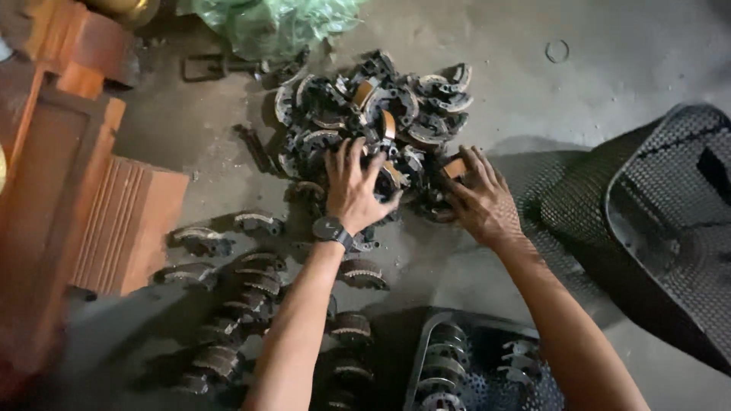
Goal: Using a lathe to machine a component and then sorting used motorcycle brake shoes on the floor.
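While both hands work the near edge of a heap of curved brake shoes (381, 114), the step in hand appears to be picking single pieces out of the pile. Left hand (352, 190): fingers (358, 156) spread apart and pressed flat on the heap, palm down, a dark watch (331, 229) at the wrist; whether anything is pinched beneath the palm cannot be told. Right hand (478, 199): fingers (478, 164) curled together around one shoe with a tan lining (454, 167), which sits at the heap's right edge, just at the fingertips. Behind the wrists, toward the person, sorted shoes (244, 304) lie in rough rows, and more rest in a dark perforated tray (472, 365) below the right forearm. Judged from this layout, the next move calls for lifting the gripped shoe free of its tangled neighbours without dragging them along. Surface: a bare, dusty concrete floor (624, 61). Surroundings: a black mesh basket (670, 205) to the right of the fingers, orange ribbed bricks (122, 221) to the left, and a green plastic bag (266, 23) beyond the heap.
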